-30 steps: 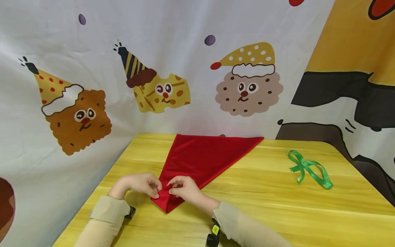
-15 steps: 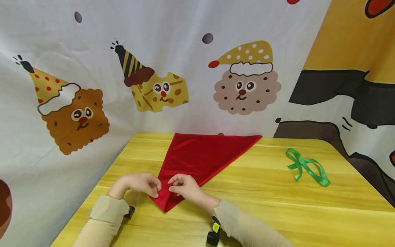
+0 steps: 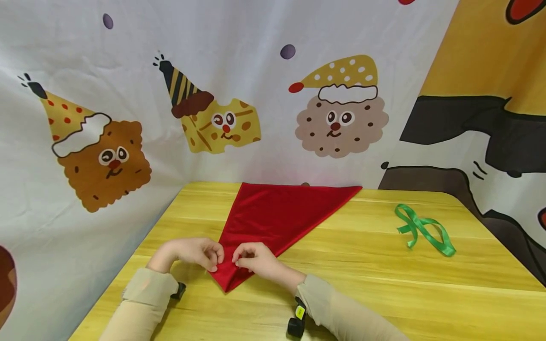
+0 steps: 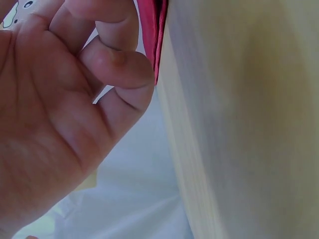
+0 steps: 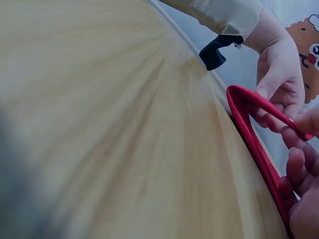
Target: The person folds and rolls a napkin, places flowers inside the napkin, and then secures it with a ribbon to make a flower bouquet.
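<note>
- At the left of the yellow wood-grained table [image 3: 371, 260], a left hand [image 3: 194, 251] in a beige fabric sleeve [image 3: 142, 296] is bending its fingers over the near end of a red triangular velvety cloth [image 3: 283, 213]. Thumb and fingers are apparently pinching a raised edge. Compared with a second ago, its pose is barely changing. The left wrist view is catching only a strip of red, so the fingertip contact there is staying hidden.
- Across the middle, the red cloth is lying on the table, its wide end reaching the far edge and its narrow end pointing towards the person. That near end is standing doubled over in a loop, as the right wrist view is showing. The outline is keeping its earlier shape; in my judgement, the folding is advancing by small adjustments only. The inside of the fold is remaining shadowed.
- Just right of the left hand, the right hand [image 3: 258, 260] is pinching the same raised layer between thumb and finger. The gap between the hands is looking, at most, slightly wider than before. The right wrist view's frame is cutting this hand off.
- Farther right, a looped green satin-like ribbon [image 3: 418, 223] is lying untouched, unmoved since earlier. Whether its crossing is tied is proving hard to tell.
</note>
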Tool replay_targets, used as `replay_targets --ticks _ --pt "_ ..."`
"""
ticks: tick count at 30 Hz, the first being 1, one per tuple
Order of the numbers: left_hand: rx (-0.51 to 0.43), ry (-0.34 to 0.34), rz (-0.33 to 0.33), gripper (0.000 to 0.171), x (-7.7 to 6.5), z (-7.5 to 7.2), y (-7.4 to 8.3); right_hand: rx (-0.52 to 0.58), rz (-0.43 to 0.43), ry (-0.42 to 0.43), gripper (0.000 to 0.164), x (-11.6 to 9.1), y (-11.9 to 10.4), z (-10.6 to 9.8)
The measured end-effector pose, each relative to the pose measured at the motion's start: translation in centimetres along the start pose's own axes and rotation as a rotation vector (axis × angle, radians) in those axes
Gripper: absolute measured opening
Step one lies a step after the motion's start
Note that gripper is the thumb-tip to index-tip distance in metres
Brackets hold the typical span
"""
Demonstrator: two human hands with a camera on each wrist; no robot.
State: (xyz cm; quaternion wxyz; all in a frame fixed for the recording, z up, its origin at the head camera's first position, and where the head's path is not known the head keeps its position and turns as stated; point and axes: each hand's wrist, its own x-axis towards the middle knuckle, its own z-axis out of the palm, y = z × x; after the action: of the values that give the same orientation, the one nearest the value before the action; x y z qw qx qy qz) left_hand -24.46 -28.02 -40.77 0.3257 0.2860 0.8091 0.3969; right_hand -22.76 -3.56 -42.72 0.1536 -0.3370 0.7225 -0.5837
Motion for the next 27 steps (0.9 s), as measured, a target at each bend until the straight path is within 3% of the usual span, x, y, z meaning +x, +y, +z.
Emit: replay_targets --ticks 6,9,17,23,27 --pt "-0.007 -0.026 0.012 0.02 0.0 0.0 -0.1 -0.059 0.057 -0.019 0.007 0.7 2.7 0.1" --pt "-0.014 -0.05 0.037 0.018 0.0 -0.1 -0.3 -0.126 0.055 -0.039 0.003 0.9 3.0 0.1" --pt "-0.031 -0.101 0.15 0.008 0.0 -0.3 -0.4 -0.359 -0.019 -0.135 0.005 0.9 3.3 0.0" --pt "0.015 -0.081 0.125 0.013 -0.1 -0.3 -0.2 -0.553 -0.149 -0.182 0.004 1.0 3.3 0.0" --pt "0.027 -0.071 0.096 0.013 -0.1 -0.2 -0.1 -0.605 -0.188 -0.187 0.003 1.0 3.5 -0.1"
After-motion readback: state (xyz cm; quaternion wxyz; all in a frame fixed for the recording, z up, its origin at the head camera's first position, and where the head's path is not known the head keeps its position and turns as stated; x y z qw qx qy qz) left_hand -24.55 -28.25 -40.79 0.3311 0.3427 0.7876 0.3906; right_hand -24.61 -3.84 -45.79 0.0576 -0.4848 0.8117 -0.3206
